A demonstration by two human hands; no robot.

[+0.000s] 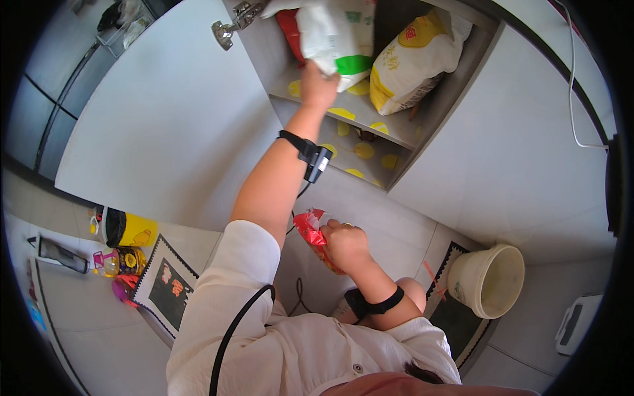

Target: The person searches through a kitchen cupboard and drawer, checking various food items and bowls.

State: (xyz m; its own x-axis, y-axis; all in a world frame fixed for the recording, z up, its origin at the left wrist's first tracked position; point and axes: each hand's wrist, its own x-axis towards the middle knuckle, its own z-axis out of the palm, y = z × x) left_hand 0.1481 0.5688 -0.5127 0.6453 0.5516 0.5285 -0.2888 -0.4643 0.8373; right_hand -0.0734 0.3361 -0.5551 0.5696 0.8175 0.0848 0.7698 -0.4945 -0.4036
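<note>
My left hand (319, 86) reaches into an open cabinet and grips the lower edge of a white plastic bag (346, 44) with a green band. The bag stands on the upper shelf (337, 109), which has a yellow-spotted liner. Behind its left side shows part of a red package (290, 34). To its right leans a bulky white-and-yellow food bag (411, 64). Lower down, in front of my body, my right hand (346, 245) holds a red plastic packet (309, 226) by its crumpled top. What the packet contains is hidden.
The cabinet door (163, 119) stands wide open at the left. Below the shelf is another spotted compartment (364, 151). A cream bucket (488, 282) stands on a floor mat (455, 321) at right. An oil bottle (121, 261) sits beside another mat (171, 287). A black cable (233, 331) crosses my sleeve.
</note>
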